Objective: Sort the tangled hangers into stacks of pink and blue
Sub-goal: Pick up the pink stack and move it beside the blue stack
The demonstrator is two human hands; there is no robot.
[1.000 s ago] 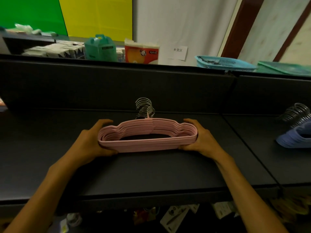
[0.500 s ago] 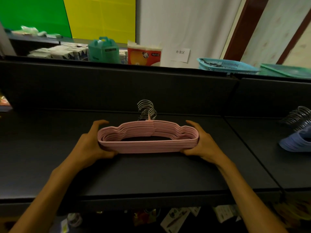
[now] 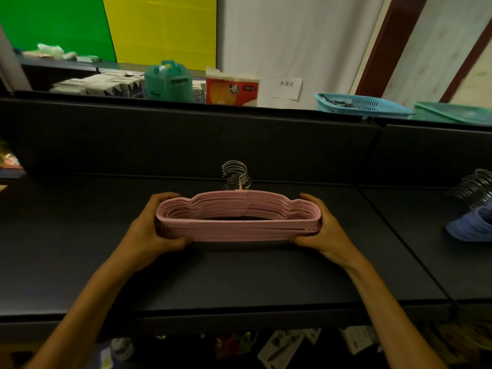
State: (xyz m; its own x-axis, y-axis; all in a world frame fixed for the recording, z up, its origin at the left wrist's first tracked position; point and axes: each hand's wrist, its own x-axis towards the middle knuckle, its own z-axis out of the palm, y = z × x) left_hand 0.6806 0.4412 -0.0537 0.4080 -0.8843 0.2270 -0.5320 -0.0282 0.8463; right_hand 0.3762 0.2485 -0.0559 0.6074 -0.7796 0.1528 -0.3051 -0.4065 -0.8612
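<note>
A neat stack of several pink hangers (image 3: 239, 230) lies flat on the dark shelf (image 3: 226, 278), its metal hooks (image 3: 236, 175) pointing away from me. My left hand (image 3: 149, 233) grips the stack's left end, fingers curled over the far side and thumb under the front bar. My right hand (image 3: 326, 233) holds the right end the same way. A stack of blue hangers (image 3: 471, 227) with its own metal hooks (image 3: 476, 189) lies at the right edge of the view, partly cut off.
A dark back panel (image 3: 186, 139) rises behind the shelf. Beyond it stand a teal box (image 3: 168, 81), a pack of paper rolls (image 3: 232, 87) and a blue basket (image 3: 359, 105). A seam (image 3: 399, 235) divides the shelf into two sections. Packaged goods (image 3: 279, 347) lie below the front edge.
Both hands keep their hold on the pink stack. The stack has barely shifted; the view has tilted slightly.
</note>
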